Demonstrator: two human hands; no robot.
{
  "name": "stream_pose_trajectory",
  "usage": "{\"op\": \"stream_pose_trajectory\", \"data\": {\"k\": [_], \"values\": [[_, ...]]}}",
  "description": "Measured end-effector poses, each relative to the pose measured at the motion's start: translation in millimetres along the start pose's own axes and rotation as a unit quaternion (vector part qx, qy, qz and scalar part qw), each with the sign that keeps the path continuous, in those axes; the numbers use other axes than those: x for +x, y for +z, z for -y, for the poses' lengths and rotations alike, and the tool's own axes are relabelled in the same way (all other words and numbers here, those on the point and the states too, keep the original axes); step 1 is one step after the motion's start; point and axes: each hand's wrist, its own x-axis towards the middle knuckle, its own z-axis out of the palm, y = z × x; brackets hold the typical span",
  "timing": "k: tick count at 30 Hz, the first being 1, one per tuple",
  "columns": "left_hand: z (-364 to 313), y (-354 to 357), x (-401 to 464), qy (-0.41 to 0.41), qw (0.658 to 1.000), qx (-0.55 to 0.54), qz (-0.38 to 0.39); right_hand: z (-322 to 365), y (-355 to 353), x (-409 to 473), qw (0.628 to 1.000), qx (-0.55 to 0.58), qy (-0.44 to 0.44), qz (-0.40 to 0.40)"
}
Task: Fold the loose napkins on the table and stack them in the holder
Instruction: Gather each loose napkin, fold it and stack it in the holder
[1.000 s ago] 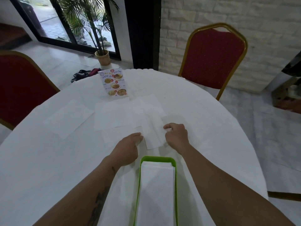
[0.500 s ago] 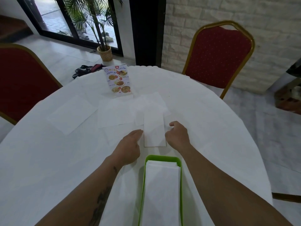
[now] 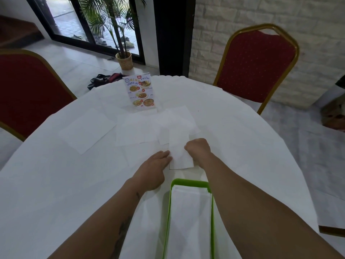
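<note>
A folded white napkin (image 3: 180, 148) lies as a narrow strip on the white tablecloth, just beyond the green holder (image 3: 169, 217). My left hand (image 3: 155, 169) lies flat with straight fingers touching the strip's left edge. My right hand (image 3: 198, 148) is curled over the strip's right edge, and whether its fingers pinch the paper is hidden. The holder holds a stack of folded napkins (image 3: 190, 221). Several loose unfolded napkins lie farther out, one at the left (image 3: 87, 129) and one in the middle (image 3: 136, 131).
A standing menu card (image 3: 140, 93) is at the far side of the round table (image 3: 242, 146). Red chairs stand at the left (image 3: 28, 94) and far right (image 3: 255, 66). A potted palm (image 3: 124, 60) and a dark bag sit on the floor beyond.
The folded napkin has been straightened from a slant to point straight away from me. My right hand moved onto its right edge and curled tighter; my left hand stays at its left edge.
</note>
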Motion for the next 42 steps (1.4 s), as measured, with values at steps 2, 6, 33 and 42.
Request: {"op": "stream_pose_trajectory", "data": {"k": [2, 6, 33, 42], "values": [[0, 0, 1, -0.011, 1.0, -0.025, -0.005, -4, -1, -1, 0.999, 0.016, -0.029, -0.012], [-9, -3, -5, -0.069, 0.985, -0.138, -0.076, -10, -14, -18, 0.994, 0.039, -0.098, -0.026], [-56, 6, -184, 0.0, 0.975, -0.21, -0.074, -91, -17, -246, 0.992, -0.041, -0.059, -0.1], [-53, 9, -189, 0.09, 0.99, -0.088, -0.064, -99, -19, -253, 0.977, -0.125, -0.052, -0.163]]}}
